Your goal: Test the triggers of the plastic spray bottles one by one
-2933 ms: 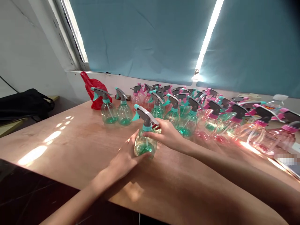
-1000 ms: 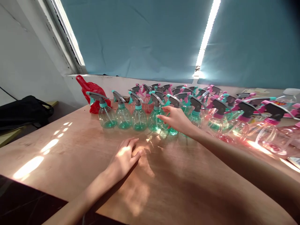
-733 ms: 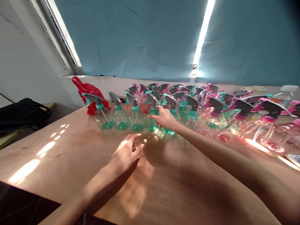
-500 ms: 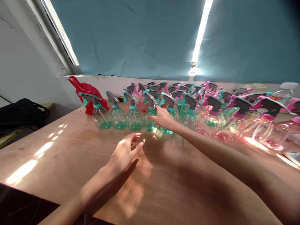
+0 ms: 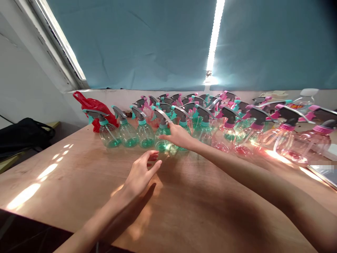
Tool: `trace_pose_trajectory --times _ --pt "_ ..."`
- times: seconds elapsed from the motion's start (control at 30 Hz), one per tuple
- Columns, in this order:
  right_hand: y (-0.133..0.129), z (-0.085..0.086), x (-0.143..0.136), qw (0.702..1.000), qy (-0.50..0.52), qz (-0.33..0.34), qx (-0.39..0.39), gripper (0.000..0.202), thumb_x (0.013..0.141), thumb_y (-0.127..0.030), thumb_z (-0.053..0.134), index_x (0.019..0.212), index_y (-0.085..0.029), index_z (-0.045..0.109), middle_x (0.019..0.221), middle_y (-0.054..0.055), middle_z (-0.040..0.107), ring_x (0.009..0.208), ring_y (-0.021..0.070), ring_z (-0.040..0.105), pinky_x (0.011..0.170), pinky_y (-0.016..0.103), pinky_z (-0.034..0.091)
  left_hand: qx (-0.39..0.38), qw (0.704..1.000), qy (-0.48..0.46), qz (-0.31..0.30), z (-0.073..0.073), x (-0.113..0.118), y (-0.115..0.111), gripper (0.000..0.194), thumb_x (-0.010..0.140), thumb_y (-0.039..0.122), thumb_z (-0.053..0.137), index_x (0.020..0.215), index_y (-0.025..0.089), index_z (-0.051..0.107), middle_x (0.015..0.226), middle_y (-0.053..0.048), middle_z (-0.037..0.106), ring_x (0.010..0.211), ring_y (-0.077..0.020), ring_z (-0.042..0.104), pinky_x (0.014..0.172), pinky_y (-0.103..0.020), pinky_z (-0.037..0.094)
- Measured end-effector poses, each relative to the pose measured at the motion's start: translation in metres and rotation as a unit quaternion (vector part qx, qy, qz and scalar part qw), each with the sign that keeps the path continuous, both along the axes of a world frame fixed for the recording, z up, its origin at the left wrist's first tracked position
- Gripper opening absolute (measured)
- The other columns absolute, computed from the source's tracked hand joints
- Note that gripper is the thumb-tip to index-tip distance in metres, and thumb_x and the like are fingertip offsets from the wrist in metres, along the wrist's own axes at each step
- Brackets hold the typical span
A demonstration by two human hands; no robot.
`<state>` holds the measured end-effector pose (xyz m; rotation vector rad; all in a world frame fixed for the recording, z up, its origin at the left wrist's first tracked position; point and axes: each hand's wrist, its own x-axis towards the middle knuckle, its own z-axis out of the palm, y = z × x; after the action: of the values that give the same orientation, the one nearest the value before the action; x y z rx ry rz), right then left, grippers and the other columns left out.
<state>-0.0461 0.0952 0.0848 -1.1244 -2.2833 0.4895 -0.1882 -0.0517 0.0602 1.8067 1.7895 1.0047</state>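
1. Head view: your right hand is at a green-tinted trigger spray bottle, fourth green one from left, upright on the wooden table; fingers partly hidden, cannot tell if gripping.
2. Your left hand hangs nearer, half spread, holding nothing.
3. Bottle probably light, slick, thin plastic; judged best held below its turquoise collar.

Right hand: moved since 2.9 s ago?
Yes. Judged against the red bag, the right hand moved forward, to the front row's fourth green bottle from the left.
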Motion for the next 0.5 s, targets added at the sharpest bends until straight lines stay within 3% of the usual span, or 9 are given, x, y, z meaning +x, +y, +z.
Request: trace_pose_trajectory --times 0.3,0.5 --pt "0.001 0.002 0.004 1.000 0.000 0.029 0.008 0.053 0.078 -0.054 0.064 0.111 -0.013 0.054 0.107 0.016 0.067 0.091 0.0305 0.064 0.068 0.034 0.045 0.014 0.999 -0.032 0.023 -0.005 0.002 0.010 0.045 0.087 0.051 0.054 0.118 0.019 0.054 0.109 -0.010 0.066 0.096 -0.0283 0.067 0.079 -0.042 0.057" --pt "0.005 0.000 0.011 0.998 0.007 0.066 0.011 0.055 0.075 -0.055 0.066 0.110 -0.014 0.054 0.100 0.013 0.066 0.088 0.0275 0.065 0.067 0.033 0.045 0.035 0.995 0.005 0.090 -0.007 0.003 0.020 0.052 0.081 0.053 0.059 0.119 0.018 0.050 0.103 -0.009 0.064 0.094 -0.0293 0.066 0.078 -0.044 0.055"
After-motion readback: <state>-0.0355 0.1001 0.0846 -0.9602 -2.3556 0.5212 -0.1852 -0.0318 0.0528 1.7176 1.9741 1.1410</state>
